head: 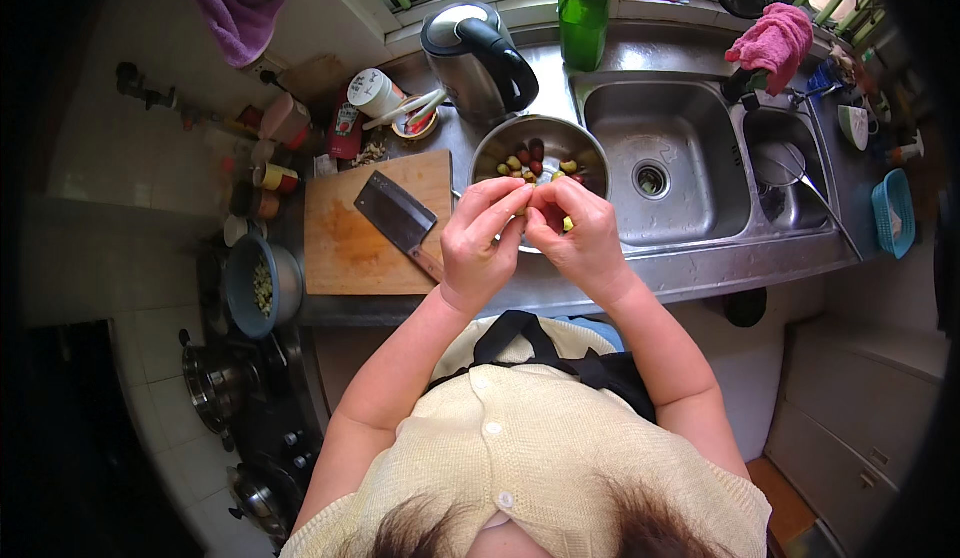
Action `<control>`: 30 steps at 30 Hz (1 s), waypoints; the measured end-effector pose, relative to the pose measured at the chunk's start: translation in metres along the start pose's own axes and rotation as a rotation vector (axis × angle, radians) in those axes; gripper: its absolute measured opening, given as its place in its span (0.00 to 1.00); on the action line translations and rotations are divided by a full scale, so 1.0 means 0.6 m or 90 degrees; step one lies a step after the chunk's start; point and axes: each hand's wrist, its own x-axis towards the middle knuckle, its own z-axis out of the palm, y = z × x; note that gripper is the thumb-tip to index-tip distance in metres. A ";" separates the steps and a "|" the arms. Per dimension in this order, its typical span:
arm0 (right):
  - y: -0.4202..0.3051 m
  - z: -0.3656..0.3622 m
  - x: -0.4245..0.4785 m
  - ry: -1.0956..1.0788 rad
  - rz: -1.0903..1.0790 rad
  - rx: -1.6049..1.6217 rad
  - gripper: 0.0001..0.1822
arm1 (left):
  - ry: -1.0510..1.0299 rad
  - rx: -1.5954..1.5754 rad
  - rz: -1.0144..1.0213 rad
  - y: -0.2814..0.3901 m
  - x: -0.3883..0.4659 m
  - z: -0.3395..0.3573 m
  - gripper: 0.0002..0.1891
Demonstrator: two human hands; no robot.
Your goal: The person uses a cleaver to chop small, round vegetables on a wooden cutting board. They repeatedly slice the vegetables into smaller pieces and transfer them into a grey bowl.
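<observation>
My left hand (484, 239) and my right hand (576, 239) meet over the near side of a stainless steel bowl (600, 164). Their fingertips pinch a small yellowish-green piece of fruit, mostly hidden by the fingers. Inside the bowl lie several small red-brown and green fruits (536, 154) that look like fresh jujubes. A pale green piece (568, 223) shows below my right fingers; whether it is in the hand or the bowl I cannot tell. Left of my left hand, a cleaver (397, 209) rests on a wooden cutting board (337, 235), its handle partly behind my wrist.
An electric kettle (472, 70) stands behind the bowl, a green pump bottle (585, 21) beyond it. To the right is a double steel sink (675, 130). A blue-grey basin (289, 288) with chopped pieces stands at left, near pots (217, 385). A blue basket (892, 213) sits far right.
</observation>
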 end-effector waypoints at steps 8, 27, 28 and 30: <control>0.005 0.010 0.009 0.033 0.019 -0.013 0.06 | 0.020 -0.006 -0.020 -0.011 0.008 0.001 0.18; 0.045 0.040 0.007 0.084 0.276 0.294 0.03 | -0.016 0.058 0.102 -0.016 0.017 0.010 0.20; 0.047 0.039 0.008 0.081 0.272 0.279 0.03 | -0.009 0.055 0.090 -0.015 0.015 0.010 0.19; 0.041 0.028 0.016 0.099 0.279 0.308 0.03 | -0.010 -0.009 -0.001 -0.012 0.009 0.009 0.18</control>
